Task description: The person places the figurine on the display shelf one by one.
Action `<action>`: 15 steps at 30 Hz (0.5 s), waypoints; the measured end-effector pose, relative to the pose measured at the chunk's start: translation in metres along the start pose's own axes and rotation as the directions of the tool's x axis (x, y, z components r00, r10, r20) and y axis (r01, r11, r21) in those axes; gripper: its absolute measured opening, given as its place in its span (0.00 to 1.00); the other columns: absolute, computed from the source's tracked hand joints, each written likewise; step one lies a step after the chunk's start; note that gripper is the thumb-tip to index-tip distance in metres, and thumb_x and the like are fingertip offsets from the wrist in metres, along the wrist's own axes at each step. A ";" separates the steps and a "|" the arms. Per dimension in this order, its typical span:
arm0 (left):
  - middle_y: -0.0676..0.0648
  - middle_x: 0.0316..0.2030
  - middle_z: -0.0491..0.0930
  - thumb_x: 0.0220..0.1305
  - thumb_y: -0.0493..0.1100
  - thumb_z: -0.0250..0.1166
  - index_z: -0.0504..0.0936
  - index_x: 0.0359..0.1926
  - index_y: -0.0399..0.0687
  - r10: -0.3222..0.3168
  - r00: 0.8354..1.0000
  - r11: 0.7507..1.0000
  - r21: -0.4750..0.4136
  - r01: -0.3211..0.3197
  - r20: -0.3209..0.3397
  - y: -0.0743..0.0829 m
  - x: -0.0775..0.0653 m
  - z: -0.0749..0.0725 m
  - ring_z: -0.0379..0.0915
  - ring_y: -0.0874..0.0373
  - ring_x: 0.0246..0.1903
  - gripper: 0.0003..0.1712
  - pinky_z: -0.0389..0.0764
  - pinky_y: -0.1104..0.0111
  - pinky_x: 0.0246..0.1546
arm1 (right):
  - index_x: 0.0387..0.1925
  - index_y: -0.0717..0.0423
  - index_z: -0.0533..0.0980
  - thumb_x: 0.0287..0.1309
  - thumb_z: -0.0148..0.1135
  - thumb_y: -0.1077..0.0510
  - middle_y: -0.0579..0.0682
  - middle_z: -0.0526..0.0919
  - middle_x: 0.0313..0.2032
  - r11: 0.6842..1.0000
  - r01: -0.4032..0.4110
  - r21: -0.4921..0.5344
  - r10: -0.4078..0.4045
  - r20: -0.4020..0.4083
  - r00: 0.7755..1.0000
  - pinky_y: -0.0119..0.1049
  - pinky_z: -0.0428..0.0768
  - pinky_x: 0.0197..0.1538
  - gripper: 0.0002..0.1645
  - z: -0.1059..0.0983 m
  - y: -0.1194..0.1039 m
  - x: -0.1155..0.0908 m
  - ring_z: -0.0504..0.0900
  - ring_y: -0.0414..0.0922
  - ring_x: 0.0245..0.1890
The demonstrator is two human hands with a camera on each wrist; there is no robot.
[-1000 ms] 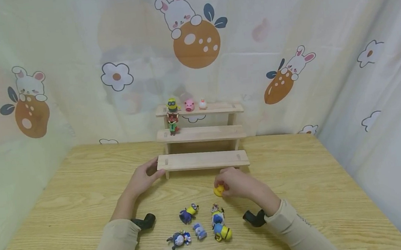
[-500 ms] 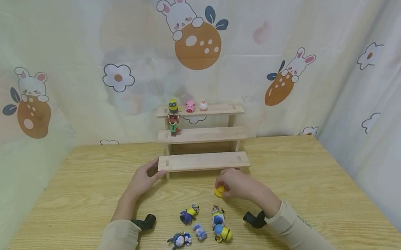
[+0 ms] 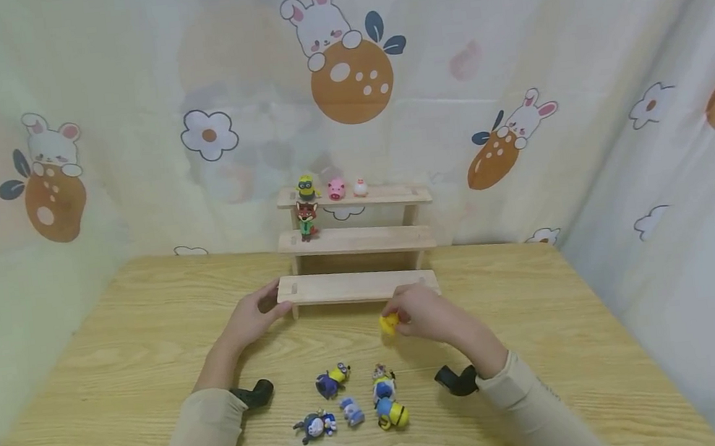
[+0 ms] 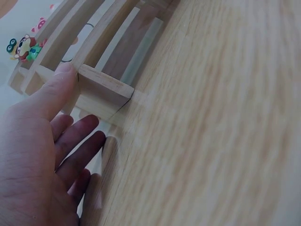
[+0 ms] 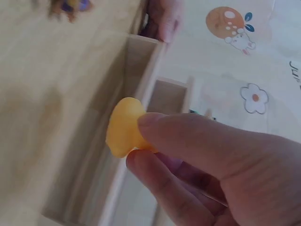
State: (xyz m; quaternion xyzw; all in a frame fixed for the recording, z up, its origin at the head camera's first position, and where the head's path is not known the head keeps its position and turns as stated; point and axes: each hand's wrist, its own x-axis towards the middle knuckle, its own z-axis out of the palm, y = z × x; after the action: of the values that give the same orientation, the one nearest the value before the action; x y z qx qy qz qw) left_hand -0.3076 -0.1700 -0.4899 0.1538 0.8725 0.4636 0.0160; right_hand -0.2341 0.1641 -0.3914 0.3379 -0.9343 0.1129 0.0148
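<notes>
My right hand (image 3: 429, 313) pinches a small yellow toy (image 5: 123, 127) between thumb and fingertips, in front of the lowest step of a three-step wooden shelf (image 3: 354, 286). Its rounded yellow side faces the right wrist camera, and the fingers cover the rest. At the shelf's left end is my left hand (image 3: 250, 320). In the left wrist view its thumb (image 4: 61, 87) rests at the edge of the wooden step, while the other fingers (image 4: 77, 136) spread loosely beside the end board.
On the top step stand a minion figure (image 3: 306, 188), a pink pig (image 3: 336, 189) and a white bird figure (image 3: 360, 188). A fox figure (image 3: 307, 221) stands on the middle step. Several figures, among them a caped minion (image 3: 333, 381) and a blue-and-yellow one (image 3: 392, 413), lie on the table (image 3: 148, 347).
My right hand has lifted the yellow toy from the table and moved it slightly up toward the lowest step. The left hand stays at the shelf's left end.
</notes>
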 end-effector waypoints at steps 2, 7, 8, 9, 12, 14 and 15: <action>0.41 0.64 0.69 0.60 0.66 0.60 0.58 0.72 0.47 0.000 1.000 1.000 0.009 0.000 -0.005 -0.001 0.000 -0.001 0.56 0.42 0.69 0.47 0.54 0.46 0.69 | 0.40 0.59 0.84 0.50 0.69 0.64 0.49 0.82 0.34 1.000 -0.008 -0.012 0.008 -0.031 0.999 0.24 0.77 0.32 0.12 -0.009 0.000 0.002 0.78 0.39 0.29; 0.41 0.64 0.70 0.59 0.67 0.59 0.58 0.72 0.48 0.012 1.000 1.000 0.015 -0.012 -0.003 -0.003 0.003 -0.002 0.57 0.42 0.68 0.48 0.54 0.46 0.69 | 0.44 0.62 0.82 0.52 0.68 0.65 0.53 0.82 0.38 0.994 -0.081 0.080 0.089 -0.110 0.990 0.29 0.83 0.38 0.15 -0.042 0.004 0.013 0.83 0.45 0.36; 0.41 0.64 0.70 0.59 0.67 0.59 0.58 0.72 0.48 0.016 1.000 1.000 0.015 -0.016 0.000 -0.003 0.003 -0.001 0.57 0.42 0.68 0.48 0.54 0.46 0.69 | 0.44 0.63 0.82 0.52 0.68 0.65 0.54 0.81 0.38 0.990 -0.100 0.100 0.112 -0.123 0.986 0.31 0.83 0.39 0.15 -0.050 0.006 0.016 0.83 0.46 0.37; 0.41 0.64 0.70 0.59 0.68 0.59 0.58 0.72 0.48 0.019 1.000 1.000 0.014 -0.019 0.003 -0.003 0.003 -0.001 0.57 0.42 0.68 0.48 0.54 0.46 0.69 | 0.45 0.63 0.81 0.53 0.67 0.65 0.56 0.81 0.39 0.987 -0.115 0.115 0.130 -0.135 0.982 0.33 0.84 0.41 0.16 -0.057 0.008 0.019 0.84 0.48 0.38; 0.41 0.64 0.69 0.58 0.68 0.59 0.58 0.72 0.49 0.019 1.000 1.000 0.013 -0.019 0.007 -0.002 0.003 0.001 0.57 0.42 0.68 0.48 0.54 0.46 0.69 | 0.48 0.63 0.80 0.55 0.66 0.63 0.57 0.82 0.41 0.979 -0.159 0.131 0.179 -0.160 0.971 0.38 0.84 0.44 0.17 -0.080 0.016 0.032 0.84 0.50 0.41; 0.40 0.64 0.70 0.59 0.67 0.59 0.58 0.72 0.48 0.019 1.000 1.000 0.019 -0.019 0.004 -0.003 0.003 0.002 0.57 0.41 0.68 0.48 0.53 0.45 0.69 | 0.49 0.62 0.80 0.56 0.66 0.62 0.57 0.81 0.43 0.976 -0.181 0.122 0.201 -0.178 0.963 0.39 0.84 0.46 0.18 -0.093 0.023 0.043 0.84 0.50 0.42; 0.40 0.64 0.70 0.59 0.67 0.59 0.58 0.72 0.48 0.020 1.000 1.000 0.023 -0.020 0.003 -0.003 0.002 0.002 0.56 0.41 0.68 0.48 0.53 0.45 0.69 | 0.50 0.63 0.79 0.56 0.65 0.62 0.58 0.81 0.44 0.975 -0.185 0.125 0.207 -0.187 0.960 0.40 0.83 0.46 0.19 -0.099 0.026 0.048 0.84 0.51 0.43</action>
State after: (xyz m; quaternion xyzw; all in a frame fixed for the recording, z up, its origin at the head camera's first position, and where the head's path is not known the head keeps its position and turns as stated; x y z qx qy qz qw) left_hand -0.3101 -0.1689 -0.4930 0.1633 0.8762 0.4532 0.0110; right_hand -0.2922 0.1749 -0.2954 0.2309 -0.9497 0.1965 0.0789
